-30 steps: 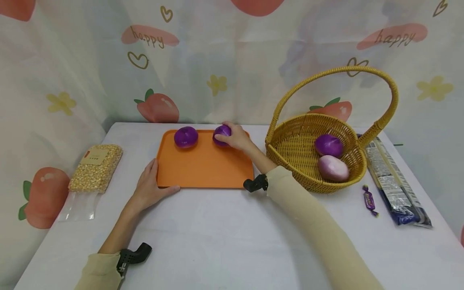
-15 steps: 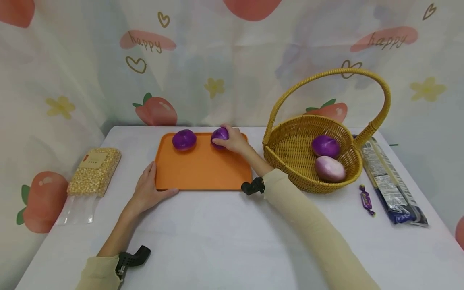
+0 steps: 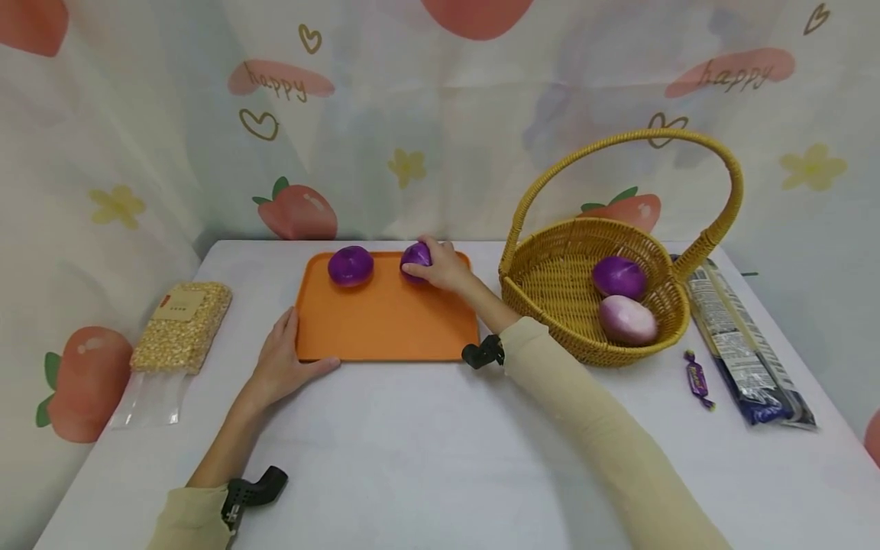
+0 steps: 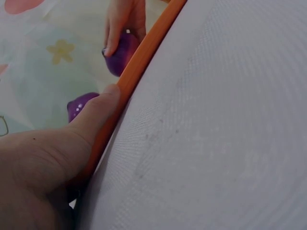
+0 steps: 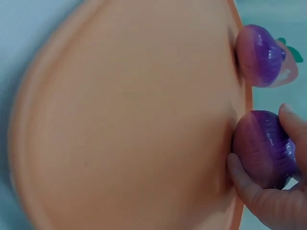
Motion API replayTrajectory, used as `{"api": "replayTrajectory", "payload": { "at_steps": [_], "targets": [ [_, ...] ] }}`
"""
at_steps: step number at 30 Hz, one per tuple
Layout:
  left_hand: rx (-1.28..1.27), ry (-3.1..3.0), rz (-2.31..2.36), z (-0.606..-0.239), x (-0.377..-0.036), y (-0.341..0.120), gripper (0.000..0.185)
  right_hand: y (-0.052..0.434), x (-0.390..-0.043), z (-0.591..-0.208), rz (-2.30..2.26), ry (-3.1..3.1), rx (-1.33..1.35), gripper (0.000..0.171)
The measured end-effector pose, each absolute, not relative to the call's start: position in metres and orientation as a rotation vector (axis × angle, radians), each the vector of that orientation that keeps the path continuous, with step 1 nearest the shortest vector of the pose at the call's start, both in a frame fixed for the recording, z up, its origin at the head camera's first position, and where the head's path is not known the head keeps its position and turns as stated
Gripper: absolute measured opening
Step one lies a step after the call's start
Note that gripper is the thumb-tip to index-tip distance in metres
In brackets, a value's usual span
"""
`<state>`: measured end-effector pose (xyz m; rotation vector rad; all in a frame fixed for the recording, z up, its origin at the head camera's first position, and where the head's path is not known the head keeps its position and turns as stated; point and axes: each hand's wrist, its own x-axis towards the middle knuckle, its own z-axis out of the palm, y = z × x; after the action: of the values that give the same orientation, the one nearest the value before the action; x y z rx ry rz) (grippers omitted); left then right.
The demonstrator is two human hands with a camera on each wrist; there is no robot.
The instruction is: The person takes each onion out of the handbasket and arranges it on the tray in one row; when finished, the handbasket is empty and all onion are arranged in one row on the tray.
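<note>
- Purple onion (image 3: 416,258) sits at the far right of the orange tray (image 3: 385,321), just above the middle of the head-view frame, with the right hand (image 3: 443,267) curled round it: the grip is clamped on the onion, thumb low on its near side and fingers over the top.
- In the right-wrist view the same onion (image 5: 265,148) rests on the tray floor hard against the far rim, at the right edge of the frame, so the grip has not let go.
- A second purple onion (image 3: 351,265) lies to its left on the tray, near but apart.
- The left hand (image 3: 282,359) lies flat and relaxed at the tray's near left corner, thumb along the front rim; its grip is apart, steadying and not clasping.
- Judgement: to set the onion down well, let it settle with its flatter side on the tray floor, then ease the fingers off upward so it does not roll into its neighbour or over the rim. The left hand pressing the rim should keep the tray from sliding on the white worktop (image 3: 426,451).
- Right of the tray, a wicker basket (image 3: 550,283) holds a purple onion (image 3: 620,276) and a paler pink one (image 3: 626,319).
- Further out lie a wrapped sweet (image 3: 698,379) and a long dark packet (image 3: 745,344) on the right, and a bag of yellow grains (image 3: 180,327) on the left.
</note>
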<state>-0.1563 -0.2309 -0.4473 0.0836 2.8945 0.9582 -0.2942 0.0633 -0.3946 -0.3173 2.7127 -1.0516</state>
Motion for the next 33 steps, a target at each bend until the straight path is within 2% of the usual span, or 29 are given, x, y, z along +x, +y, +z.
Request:
{"api": "replayTrajectory", "payload": {
  "at_steps": [12, 33],
  "targets": [
    [0.104, 2.89, 0.965, -0.4469, -0.1565, -0.2311, 0.119, 0.0649, -0.29, -0.3961, -1.061, 2.753, -0.344, 0.069],
    [0.108, 2.909, 0.962, -0.447, -0.1569, -0.2298, 0.119, 0.0682, -0.2882, -0.3968, -1.156, 2.816, -0.246, 0.087]
  ]
}}
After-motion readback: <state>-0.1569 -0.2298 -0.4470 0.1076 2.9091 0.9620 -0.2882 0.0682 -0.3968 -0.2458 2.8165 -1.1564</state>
